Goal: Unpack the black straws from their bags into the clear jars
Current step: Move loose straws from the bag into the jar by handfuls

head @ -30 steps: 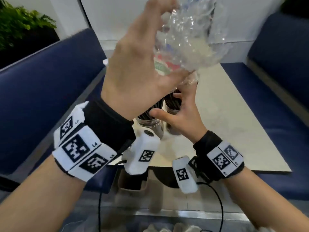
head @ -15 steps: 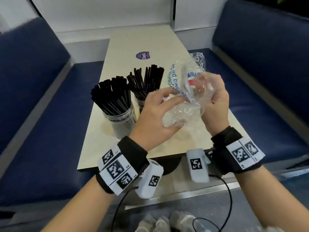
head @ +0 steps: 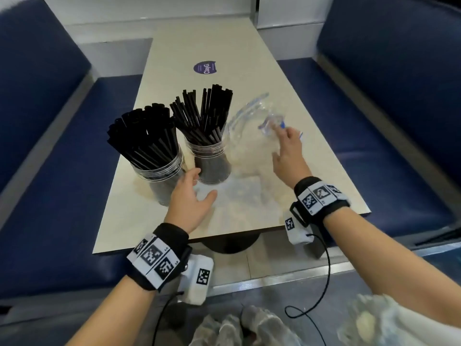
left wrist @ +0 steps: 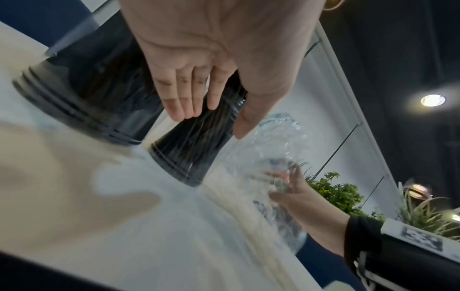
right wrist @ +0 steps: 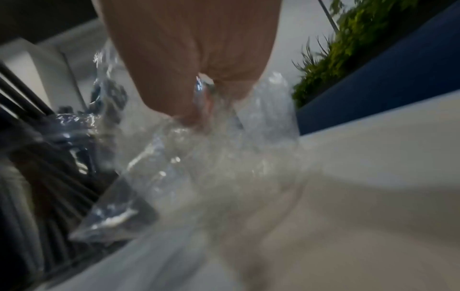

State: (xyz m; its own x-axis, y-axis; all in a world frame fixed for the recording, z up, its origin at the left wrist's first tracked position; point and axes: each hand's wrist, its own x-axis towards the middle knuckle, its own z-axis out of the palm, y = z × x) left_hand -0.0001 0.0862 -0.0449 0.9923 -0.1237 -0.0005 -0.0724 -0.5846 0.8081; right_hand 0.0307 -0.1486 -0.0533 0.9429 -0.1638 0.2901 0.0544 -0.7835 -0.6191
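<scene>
— Straws (head: 144, 136) fill both jars, we see: the left jar (head: 162, 181) is packed with a dense black bunch fanning out over its rim, and the right jar (head: 210, 163) holds a looser bunch (head: 204, 113) standing taller.

— And the bag (head: 249, 126)?

— We see it lying crumpled and clear on the table (head: 324, 171), just right of the right jar, with nothing black showing inside. Blue print shows near its far end.

— Where are our hands?

— Our left hand (head: 192, 198) hangs flat over the table in front of the gap between the jars, fingers straight and together, holding nothing. The left wrist view shows the palm (left wrist: 224, 49) open with the fingertips (left wrist: 189, 106) near the jars' walls. Our right hand (head: 287, 151) is on the bag with its fingers spread on the plastic. The right wrist view is blurred, so we cannot tell whether those fingers pinch the plastic or only rest on it.

— Room to move?

— The jars stand near the table's left edge, toward its near end. Bare tabletop runs from the bag to the right edge, and farther back to a round purple sticker (head: 204, 68). Blue benches (head: 50, 121) flank both long sides.
</scene>
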